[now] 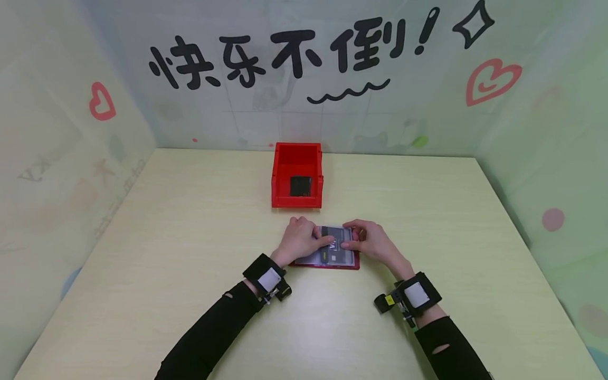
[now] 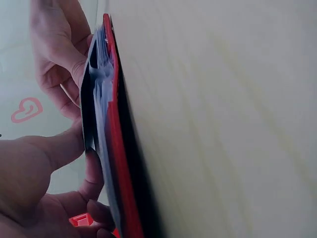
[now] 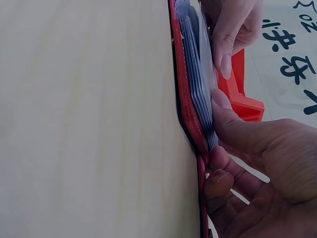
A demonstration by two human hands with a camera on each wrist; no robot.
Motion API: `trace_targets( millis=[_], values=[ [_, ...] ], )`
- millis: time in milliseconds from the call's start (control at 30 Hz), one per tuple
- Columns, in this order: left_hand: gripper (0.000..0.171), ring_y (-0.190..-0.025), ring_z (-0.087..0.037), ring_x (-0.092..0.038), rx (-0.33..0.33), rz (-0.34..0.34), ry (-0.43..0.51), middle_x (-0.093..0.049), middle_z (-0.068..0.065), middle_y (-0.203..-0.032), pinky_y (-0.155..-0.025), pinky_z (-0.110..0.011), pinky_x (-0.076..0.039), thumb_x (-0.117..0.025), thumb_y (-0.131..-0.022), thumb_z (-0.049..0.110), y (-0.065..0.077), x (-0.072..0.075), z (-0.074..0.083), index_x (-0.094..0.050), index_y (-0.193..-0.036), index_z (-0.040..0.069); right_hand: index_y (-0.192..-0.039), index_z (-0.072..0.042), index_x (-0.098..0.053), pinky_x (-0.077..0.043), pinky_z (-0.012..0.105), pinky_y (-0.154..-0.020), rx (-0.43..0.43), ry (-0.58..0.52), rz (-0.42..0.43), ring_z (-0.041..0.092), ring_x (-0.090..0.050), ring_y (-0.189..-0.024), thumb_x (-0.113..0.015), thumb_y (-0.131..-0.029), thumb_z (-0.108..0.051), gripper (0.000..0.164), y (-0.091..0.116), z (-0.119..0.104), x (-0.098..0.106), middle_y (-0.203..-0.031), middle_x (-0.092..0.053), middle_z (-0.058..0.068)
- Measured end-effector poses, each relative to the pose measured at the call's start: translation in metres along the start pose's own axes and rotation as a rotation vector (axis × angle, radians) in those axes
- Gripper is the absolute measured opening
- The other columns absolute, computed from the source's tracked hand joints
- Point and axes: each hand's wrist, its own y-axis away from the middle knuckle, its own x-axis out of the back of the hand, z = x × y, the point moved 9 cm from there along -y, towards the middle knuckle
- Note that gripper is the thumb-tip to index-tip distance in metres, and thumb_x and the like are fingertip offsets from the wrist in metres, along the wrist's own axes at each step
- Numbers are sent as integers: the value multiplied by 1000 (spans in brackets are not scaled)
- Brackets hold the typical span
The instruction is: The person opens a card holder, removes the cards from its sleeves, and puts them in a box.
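A red-covered card holder [image 1: 349, 267] with clear plastic sleeves [image 3: 197, 87] lies open on the table in front of me. A dark grey card [image 1: 338, 257] with white lettering shows on its top sleeve. My left hand [image 1: 300, 238] pinches the top sleeve with the card, the thumb above and a finger tucked beneath, as the left wrist view shows. From the other side my right hand [image 1: 375, 244] holds the edge of the sleeves, its thumb on top and its fingertips at the lower edge. The hands cover parts of the holder.
Just behind the hands stands a red plastic bin [image 1: 296, 202], a small black square item [image 1: 300, 186] inside it. The pale wooden table [image 1: 199, 221] meets printed walls at the back and both sides. Each wrist wears a black strapped camera.
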Motion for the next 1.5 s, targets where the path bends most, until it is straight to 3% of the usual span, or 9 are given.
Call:
trace_targets(
  millis=[167, 433, 667, 867, 1100, 1367, 1500],
  values=[
    [34, -92, -21, -48, 10, -54, 6, -60, -9, -86, -79, -31, -34, -71, -93, 33, -1, -2, -5, -67, -70, 9, -132, -6, -63, -40, 29, -69, 6, -5, -2, 21, -51, -83, -80, -86, -19, 50, 0, 0, -1, -88, -52, 7],
    [27, -93, -20, -50, 53, -148, 111, -61, -8, -86, -70, -26, -36, -65, -98, 27, -4, -1, -16, -69, -79, 7, -131, -5, -63, -39, 30, -69, 9, 4, 1, 21, -50, -83, -80, -86, -17, 49, 0, 1, -2, -88, -52, 6],
    [22, -82, -17, -53, 79, -125, 214, -60, -10, -88, -64, -21, -39, -59, -100, 20, -1, 5, -22, -69, -96, 1, -130, -4, -64, -39, 27, -66, 22, 0, 0, 20, -50, -79, -80, -86, -17, 48, -1, 2, -2, -85, -52, 5],
    [26, -78, -17, -60, 117, -99, 306, -69, -17, -100, -63, -21, -51, -57, -101, 15, 3, 13, -26, -68, -114, -5, -130, -4, -64, -38, 27, -66, 28, -2, 2, 19, -50, -79, -80, -86, -17, 48, 0, 0, -1, -84, -51, 5],
    [29, -78, -18, -65, 126, -98, 338, -72, -22, -106, -66, -22, -56, -56, -101, 13, 5, 21, -25, -65, -119, -8, -129, -5, -64, -38, 27, -67, 28, -8, 4, 20, -50, -79, -80, -86, -16, 48, -1, 0, 0, -84, -51, 5],
    [38, -90, -21, -64, 128, -183, 430, -68, -24, -118, -75, -25, -57, -56, -100, 8, 7, 27, -24, -53, -135, -8, -130, -4, -63, -38, 26, -66, 26, -12, -2, 20, -50, -80, -80, -86, -16, 48, -1, 0, 1, -85, -51, 6],
    [47, -99, -26, -65, 136, -185, 477, -64, -24, -127, -84, -31, -59, -60, -98, 7, 6, 34, -26, -47, -142, -5, -131, -4, -63, -39, 26, -66, 25, -16, -3, 20, -51, -80, -80, -86, -16, 49, -1, 0, 1, -85, -51, 6]
  ],
)
